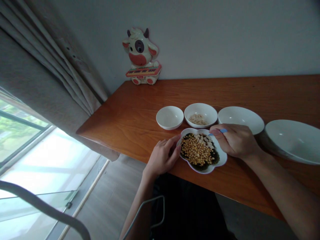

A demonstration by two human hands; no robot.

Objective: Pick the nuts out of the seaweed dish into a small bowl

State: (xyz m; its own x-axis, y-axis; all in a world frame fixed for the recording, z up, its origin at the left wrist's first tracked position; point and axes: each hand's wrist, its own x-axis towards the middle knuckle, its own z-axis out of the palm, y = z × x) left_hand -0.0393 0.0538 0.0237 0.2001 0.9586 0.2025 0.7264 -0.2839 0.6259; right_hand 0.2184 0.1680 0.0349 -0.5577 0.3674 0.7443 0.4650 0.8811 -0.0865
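A white flower-shaped dish [221,161] sits near the table's front edge. In it are yellow beans or kernels [196,150], larger pale flat seeds [206,140] toward the back right, and small dark green grains [202,166] around the edges. My left hand [163,155] grips the dish's left rim, thumb in front and fingers behind. My right hand [235,140] is closed around a slim blue utensil [223,130] above the dish's back right side. Its tip reaches the pale seeds; my fingers hide most of it. Behind the dish, a small white bowl [212,115] contains several pale flat seeds [197,119].
White bowls stand in a row: a small one [170,117] at left, a larger one [240,116] behind my right hand, and a big one [295,140] at far right. A cow-shaped toy piano [142,60] stands by the wall. Left are a curtain [57,66] and window.
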